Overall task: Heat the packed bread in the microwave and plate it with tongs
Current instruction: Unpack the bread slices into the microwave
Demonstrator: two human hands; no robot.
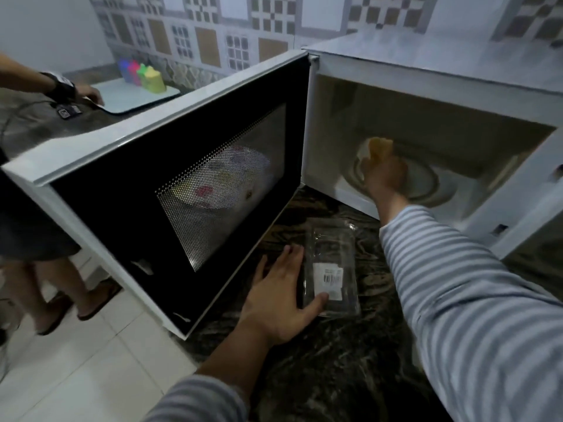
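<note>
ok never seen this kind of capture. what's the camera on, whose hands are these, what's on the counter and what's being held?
There is no robot here. One wide-angle camera sits on a person's head and looks forward and down, so the two striped-sleeved arms are the wearer's own.

The right hand reaches into the open microwave and holds a piece of bread over the glass turntable. The microwave door is swung wide open to the left.

The left hand rests on the dark marbled counter, thumb on a clear plastic package with a barcode label; it looks empty.

At the far left a second person's hand touches a white board holding coloured containers.
</note>
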